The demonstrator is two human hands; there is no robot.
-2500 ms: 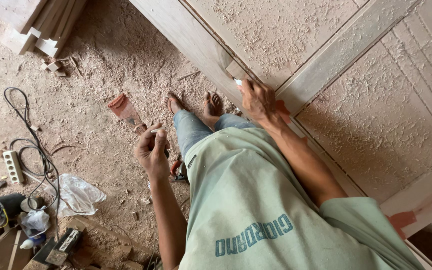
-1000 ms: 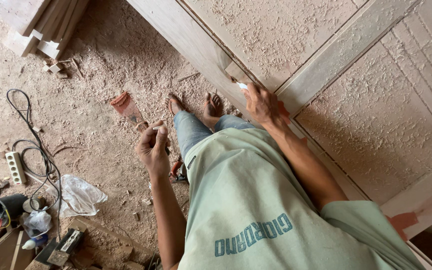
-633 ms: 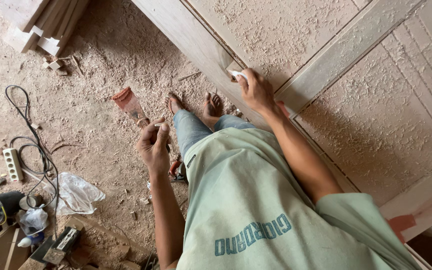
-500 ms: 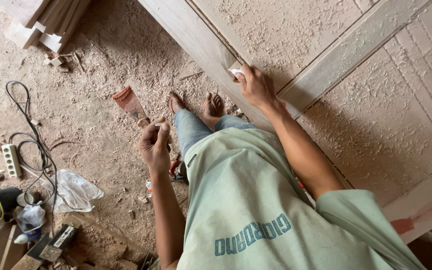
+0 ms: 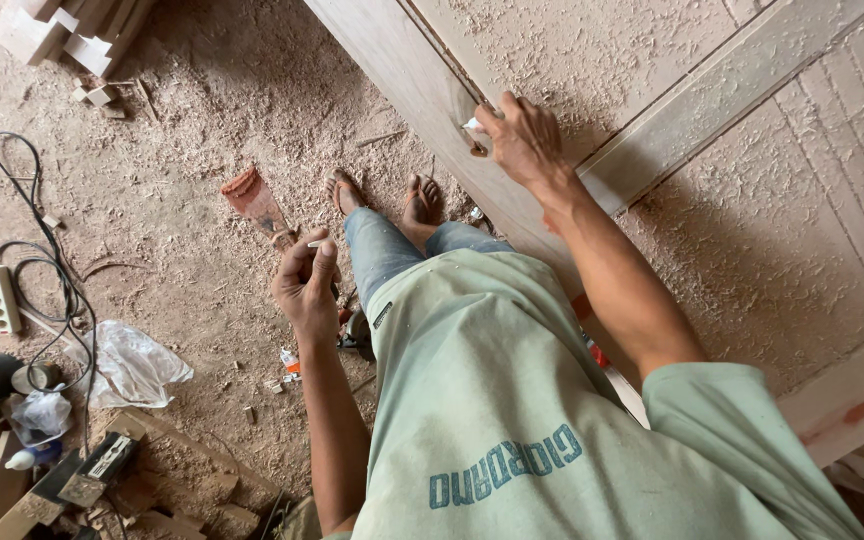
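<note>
Shifted up along the wooden door (image 5: 652,170): right hand (image 5: 522,140), fingers pinched on a small white piece (image 5: 472,124) pressed to the rail. Left hand (image 5: 307,285), curled loosely beside the thigh, pinched a small pale item, kind unclear.

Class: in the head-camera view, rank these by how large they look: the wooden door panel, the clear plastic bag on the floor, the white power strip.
1. wooden door panel, largest by far.
2. clear plastic bag.
3. white power strip, smallest.
</note>
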